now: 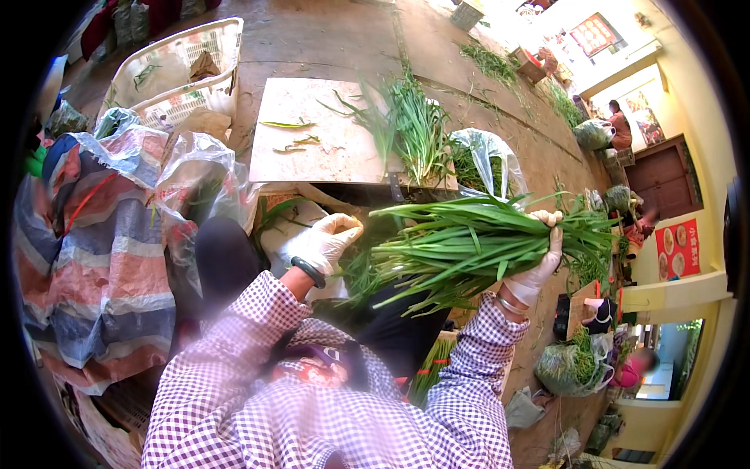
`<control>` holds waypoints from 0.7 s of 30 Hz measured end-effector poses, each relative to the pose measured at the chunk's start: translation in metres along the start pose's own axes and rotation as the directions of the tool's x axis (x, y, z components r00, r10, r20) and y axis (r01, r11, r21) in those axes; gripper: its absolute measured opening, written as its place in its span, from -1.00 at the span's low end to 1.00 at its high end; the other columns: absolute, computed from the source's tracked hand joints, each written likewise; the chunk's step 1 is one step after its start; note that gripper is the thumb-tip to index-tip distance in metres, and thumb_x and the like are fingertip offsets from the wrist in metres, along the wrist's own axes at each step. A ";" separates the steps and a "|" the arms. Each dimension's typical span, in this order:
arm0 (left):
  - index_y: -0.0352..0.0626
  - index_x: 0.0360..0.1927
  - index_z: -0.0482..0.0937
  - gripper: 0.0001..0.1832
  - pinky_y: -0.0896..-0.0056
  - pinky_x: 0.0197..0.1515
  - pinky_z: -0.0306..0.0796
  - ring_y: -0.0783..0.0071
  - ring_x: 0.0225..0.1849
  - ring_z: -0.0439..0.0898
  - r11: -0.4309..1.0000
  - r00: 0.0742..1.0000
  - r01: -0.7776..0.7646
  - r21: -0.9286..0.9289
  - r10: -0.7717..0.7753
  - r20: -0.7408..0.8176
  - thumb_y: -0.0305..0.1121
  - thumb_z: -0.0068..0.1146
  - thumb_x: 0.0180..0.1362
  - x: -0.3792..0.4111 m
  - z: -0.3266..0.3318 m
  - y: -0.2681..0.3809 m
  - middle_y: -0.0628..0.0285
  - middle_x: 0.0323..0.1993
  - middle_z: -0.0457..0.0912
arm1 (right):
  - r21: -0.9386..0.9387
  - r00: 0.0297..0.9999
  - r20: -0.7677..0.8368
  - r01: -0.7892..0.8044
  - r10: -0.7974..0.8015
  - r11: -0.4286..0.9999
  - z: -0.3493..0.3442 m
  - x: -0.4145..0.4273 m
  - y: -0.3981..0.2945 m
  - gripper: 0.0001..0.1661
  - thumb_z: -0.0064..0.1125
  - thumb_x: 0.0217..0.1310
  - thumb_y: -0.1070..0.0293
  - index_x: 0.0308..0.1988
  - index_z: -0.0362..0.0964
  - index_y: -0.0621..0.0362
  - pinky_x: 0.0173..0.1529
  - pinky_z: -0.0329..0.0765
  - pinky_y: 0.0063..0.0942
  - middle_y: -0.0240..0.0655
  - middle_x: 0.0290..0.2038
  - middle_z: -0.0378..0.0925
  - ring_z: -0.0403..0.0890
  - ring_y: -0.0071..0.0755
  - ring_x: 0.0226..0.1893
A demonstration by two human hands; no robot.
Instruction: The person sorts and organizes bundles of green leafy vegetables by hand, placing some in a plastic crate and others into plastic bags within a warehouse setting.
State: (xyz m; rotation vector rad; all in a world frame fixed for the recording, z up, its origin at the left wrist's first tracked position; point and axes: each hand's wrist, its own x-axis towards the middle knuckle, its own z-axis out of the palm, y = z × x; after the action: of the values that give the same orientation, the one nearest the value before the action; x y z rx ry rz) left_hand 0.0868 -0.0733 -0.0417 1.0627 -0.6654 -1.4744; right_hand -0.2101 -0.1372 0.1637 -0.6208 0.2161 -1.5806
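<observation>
My right hand (542, 258), in a thin white glove, grips a thick bunch of long green leaves (463, 249), apparently garlic chives. The bunch lies sideways above my lap, its ends fanned toward my left hand. My left hand (331, 243), gloved too, is just left of those ends with thumb and fingertips pinched together. A yellowish spot shows at the fingertips; whether it is a leaf scrap or a stain is unclear. Beyond both hands, a pale board (316, 135) carries another heap of green leaves (419, 126) and a few yellowed leaf scraps (293, 140).
A clear plastic bag of greens (489, 161) stands right of the board. White plastic crates (176, 76) are at the far left, a striped woven sack (99, 246) nearer. Red-banded bundles (433, 363) stand by my lap. Several people sit among bagged greens (571, 363) along the right wall.
</observation>
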 end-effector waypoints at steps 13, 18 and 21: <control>-0.18 0.03 0.55 -0.59 0.39 0.15 0.32 0.32 0.01 0.49 0.816 0.998 0.016 0.578 -0.049 0.042 -0.30 0.23 0.08 0.006 0.011 0.018 0.10 -0.03 0.56 | -0.111 0.993 -0.111 0.038 -0.051 0.993 0.013 0.009 0.017 -0.81 -0.01 0.30 0.45 -0.11 0.44 0.19 0.12 0.46 -0.33 -0.33 -0.26 0.51 0.51 -0.36 -0.12; -0.15 0.29 0.30 -0.20 0.35 0.34 0.13 0.26 0.25 0.32 0.727 0.891 -0.452 0.517 0.393 0.226 -0.39 0.28 -0.13 0.005 0.013 0.027 0.11 0.28 0.27 | -0.328 0.973 -0.199 0.045 -0.115 0.944 0.046 0.007 0.055 -0.83 0.04 0.30 0.29 -0.23 0.48 0.13 -0.10 0.53 -0.39 -0.38 -0.35 0.55 0.55 -0.44 -0.30; -0.23 0.40 0.05 0.01 0.35 0.38 0.05 0.31 0.33 0.21 0.871 0.867 -0.441 0.217 0.351 0.353 -0.32 0.35 -0.14 -0.022 0.055 0.079 0.10 0.38 0.14 | -0.528 0.938 -0.328 -0.086 -0.109 0.845 0.077 -0.007 0.070 -0.73 0.05 0.31 0.22 -0.29 0.56 0.18 -0.23 0.53 -0.44 -0.38 -0.41 0.58 0.56 -0.45 -0.42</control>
State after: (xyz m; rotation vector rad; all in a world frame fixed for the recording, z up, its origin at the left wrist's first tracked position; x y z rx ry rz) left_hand 0.0727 -0.0763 0.0562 0.8493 -1.2787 -1.1986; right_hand -0.1109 -0.1218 0.1917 -0.7649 0.9518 -1.6384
